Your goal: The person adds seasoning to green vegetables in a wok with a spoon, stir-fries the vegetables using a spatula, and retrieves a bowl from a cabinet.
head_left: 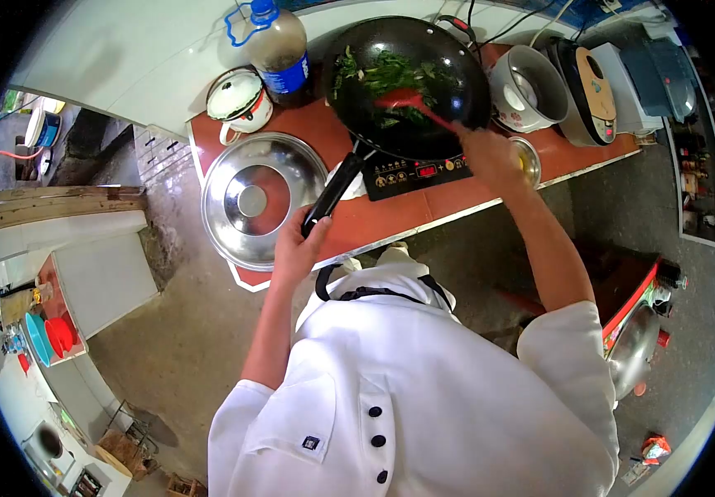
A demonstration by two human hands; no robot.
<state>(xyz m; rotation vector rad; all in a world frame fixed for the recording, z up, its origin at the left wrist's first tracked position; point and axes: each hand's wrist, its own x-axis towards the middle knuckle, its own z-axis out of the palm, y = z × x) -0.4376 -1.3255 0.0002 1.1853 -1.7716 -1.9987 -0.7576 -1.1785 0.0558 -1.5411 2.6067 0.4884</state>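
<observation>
A black wok (457, 91) sits on an induction cooker (417, 176) with a lit red display. My left hand (298, 247) is closed round the end of the wok's black handle (337, 186). In the wok lie dark green leafy vegetables (390, 73). My right hand (488, 157) grips the handle of a red spatula (403, 99), whose blade rests among the leaves. The fingers of my right hand are partly blurred. A metal lid (308, 178) with a glass centre lies left of the wok handle.
Left of the wok stand a lidded enamel mug (237, 101) and a large plastic bottle (279, 50). To the right are a deep metal pot (528, 89), a rice cooker (582, 91) and a small bowl (529, 160). The counter edge (423, 225) runs before me.
</observation>
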